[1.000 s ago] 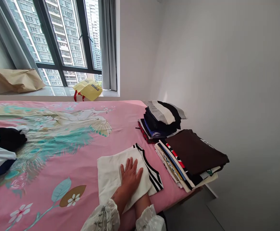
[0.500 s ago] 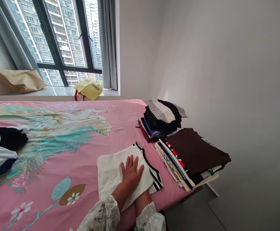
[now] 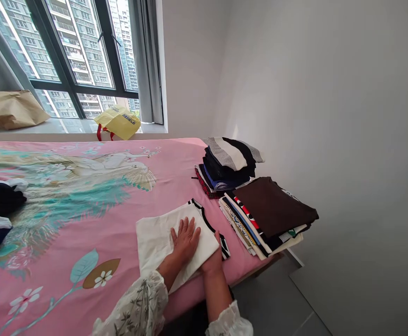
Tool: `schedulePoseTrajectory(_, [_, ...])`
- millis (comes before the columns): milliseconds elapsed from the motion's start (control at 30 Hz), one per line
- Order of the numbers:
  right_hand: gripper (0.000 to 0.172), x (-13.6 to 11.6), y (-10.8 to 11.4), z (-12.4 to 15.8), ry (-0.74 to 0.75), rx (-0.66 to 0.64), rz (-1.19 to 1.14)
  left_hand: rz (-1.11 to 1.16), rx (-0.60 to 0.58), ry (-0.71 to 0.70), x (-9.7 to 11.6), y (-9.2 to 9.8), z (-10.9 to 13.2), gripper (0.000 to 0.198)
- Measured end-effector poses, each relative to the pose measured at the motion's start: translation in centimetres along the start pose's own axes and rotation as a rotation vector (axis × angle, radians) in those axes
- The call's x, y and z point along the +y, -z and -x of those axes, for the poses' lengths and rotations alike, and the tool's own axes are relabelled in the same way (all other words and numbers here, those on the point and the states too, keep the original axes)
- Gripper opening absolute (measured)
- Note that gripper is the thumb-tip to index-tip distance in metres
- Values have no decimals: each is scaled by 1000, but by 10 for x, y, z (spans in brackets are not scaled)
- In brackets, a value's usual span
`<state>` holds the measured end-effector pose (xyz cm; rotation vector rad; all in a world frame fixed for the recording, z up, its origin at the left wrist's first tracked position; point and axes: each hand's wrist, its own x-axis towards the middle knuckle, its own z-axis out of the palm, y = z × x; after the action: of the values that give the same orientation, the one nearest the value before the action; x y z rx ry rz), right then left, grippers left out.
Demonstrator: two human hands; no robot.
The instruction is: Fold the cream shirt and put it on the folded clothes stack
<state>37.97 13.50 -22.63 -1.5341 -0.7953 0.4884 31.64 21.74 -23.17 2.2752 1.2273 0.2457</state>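
One left hand (image 3: 186,241) spread on white garment (image 3: 154,234), right hand (image 3: 212,261) grip unclear, pink bed (image 3: 178,163), curtained window (image 3: 80,51)

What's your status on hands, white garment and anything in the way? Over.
Left hand flat on folded white garment. Right hand at its right edge, grip unclear. Brown-topped clothes stack nearby, apart from it.
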Motion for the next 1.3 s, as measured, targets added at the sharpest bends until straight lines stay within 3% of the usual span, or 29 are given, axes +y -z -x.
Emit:
schedulePoseTrajectory(67, [82,4,23,10,-127,-88,-192,-77,2,-42,-1,-6,2,64])
schedulePoseTrajectory(100, [83,5,35,17,-198,-103,-291,-124,9,-65,-1,-10,2,67])
schedulePoseTrajectory(167, [74,4,59,31,-284,5,-389,-203,28,-99,-1,-16,4,71])
schedulePoseTrajectory(267, [62,-14,76,46,-224,241,-304,-236,2,-103,2,-14,3,74])
schedulePoseTrajectory(333, [54,-34,70,47,-111,208,-179,-217,-70,-115,2,-2,1,73])
schedulePoseTrajectory(400, [47,-52,52,40,19,68,-11,-200,-117,-148,-4,17,-1,65])
schedulePoseTrajectory(500, [42,-58,17,20,229,-97,334,-233,-73,-258,-26,45,-3,53])
schedulePoseTrajectory(567, [42,-43,-2,7,284,-164,607,-285,-51,-344,-51,59,-3,51])
schedulePoseTrajectory(633, [46,-18,-15,1,237,-199,853,-325,-58,-345,-80,71,-5,55])
schedulePoseTrajectory(767, [54,25,-20,1,176,-197,1092,-284,-22,-63,-136,93,-14,75])
schedulePoseTrajectory(933, [54,33,-19,6,212,-171,1143,-100,171,173,-171,109,-5,63])
schedulePoseTrajectory(1033, [54,31,-19,7,240,-158,1156,41,292,205,-170,98,24,61])
schedulePoseTrajectory(1100, [54,32,-19,8,248,-149,1159,363,332,280,-163,85,47,63])
schedulePoseTrajectory(1200, [53,33,-20,9,261,-136,1159,978,165,426,-148,76,74,60])
schedulePoseTrajectory(1300, [52,33,-21,10,264,-118,1148,1285,-30,501,-129,90,85,44])
